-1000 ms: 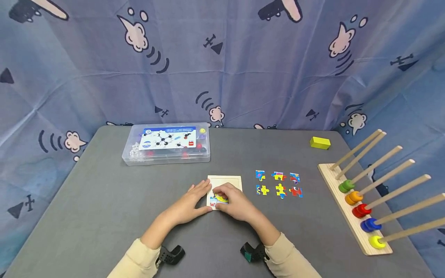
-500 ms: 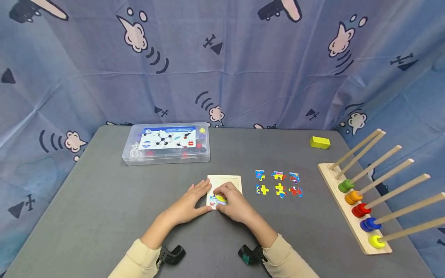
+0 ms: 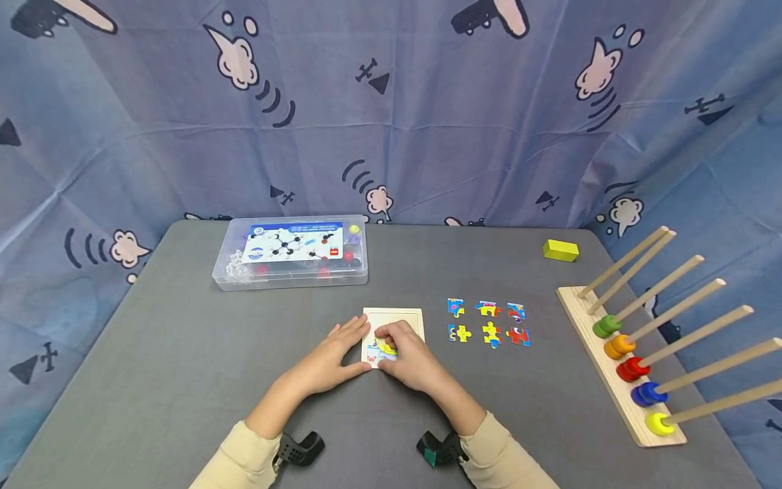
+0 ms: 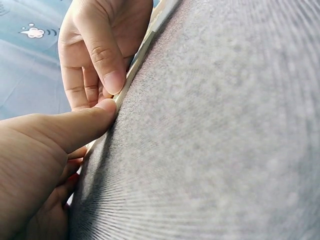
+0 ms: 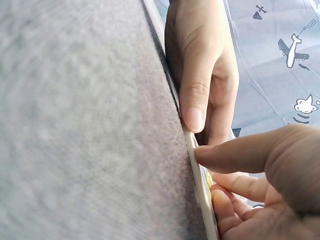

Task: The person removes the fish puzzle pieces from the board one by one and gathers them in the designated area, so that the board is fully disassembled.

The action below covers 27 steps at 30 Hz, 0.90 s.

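A small square wooden puzzle tray lies on the grey table, with colourful jigsaw pieces in its near part. Along its left side rests my left hand, fingers extended forward and thumb at the near edge. My right hand is over the tray with curled fingers on a yellow puzzle piece, its thumb near the front edge. Seen from the right wrist, the right thumb is against the tray rim and the fingertips are on the yellow piece. The right palm covers part of the tray.
Several loose jigsaw pieces lie in two rows right of the tray. A clear plastic box stands at the back left. At the right are a yellow block and a wooden peg rack with coloured rings. A patterned curtain hangs behind.
My right hand has shifted very slightly over the tray, its fingers staying on the yellow piece. The left hand and the loose pieces keep their places.
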Motion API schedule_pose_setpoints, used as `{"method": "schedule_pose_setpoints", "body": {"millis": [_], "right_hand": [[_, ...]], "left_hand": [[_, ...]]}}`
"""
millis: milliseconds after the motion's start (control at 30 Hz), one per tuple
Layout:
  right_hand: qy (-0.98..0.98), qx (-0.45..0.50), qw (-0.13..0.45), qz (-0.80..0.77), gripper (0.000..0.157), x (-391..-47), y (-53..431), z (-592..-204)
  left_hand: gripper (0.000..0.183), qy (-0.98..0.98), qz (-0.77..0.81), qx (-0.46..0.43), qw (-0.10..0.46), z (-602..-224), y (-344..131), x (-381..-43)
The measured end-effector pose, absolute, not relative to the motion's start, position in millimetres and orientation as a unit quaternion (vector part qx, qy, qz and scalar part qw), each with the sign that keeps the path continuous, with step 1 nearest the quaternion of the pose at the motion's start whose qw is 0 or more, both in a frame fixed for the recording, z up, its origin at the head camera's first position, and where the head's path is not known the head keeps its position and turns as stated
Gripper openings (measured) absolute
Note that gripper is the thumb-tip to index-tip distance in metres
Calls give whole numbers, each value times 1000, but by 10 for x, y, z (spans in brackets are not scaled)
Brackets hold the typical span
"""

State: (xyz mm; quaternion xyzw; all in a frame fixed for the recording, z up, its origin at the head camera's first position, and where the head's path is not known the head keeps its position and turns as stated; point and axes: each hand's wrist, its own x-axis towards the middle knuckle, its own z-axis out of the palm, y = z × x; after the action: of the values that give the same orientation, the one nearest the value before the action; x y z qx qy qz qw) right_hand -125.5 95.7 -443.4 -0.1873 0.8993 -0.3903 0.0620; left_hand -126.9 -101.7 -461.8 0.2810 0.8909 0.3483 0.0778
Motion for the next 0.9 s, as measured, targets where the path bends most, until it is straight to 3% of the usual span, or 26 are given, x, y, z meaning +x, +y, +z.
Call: {"method": "schedule_pose_setpoints", "body": {"millis": [333, 900], "right_hand": [[899, -191, 63, -389, 32, -1251, 953, -4438], [900, -193, 60, -387, 38, -1254, 956, -4446]], "left_hand": [[69, 891, 349, 282, 75, -4620, -1015, -1269], [68, 891, 349, 281, 75, -4614, -1010, -1266]]}}
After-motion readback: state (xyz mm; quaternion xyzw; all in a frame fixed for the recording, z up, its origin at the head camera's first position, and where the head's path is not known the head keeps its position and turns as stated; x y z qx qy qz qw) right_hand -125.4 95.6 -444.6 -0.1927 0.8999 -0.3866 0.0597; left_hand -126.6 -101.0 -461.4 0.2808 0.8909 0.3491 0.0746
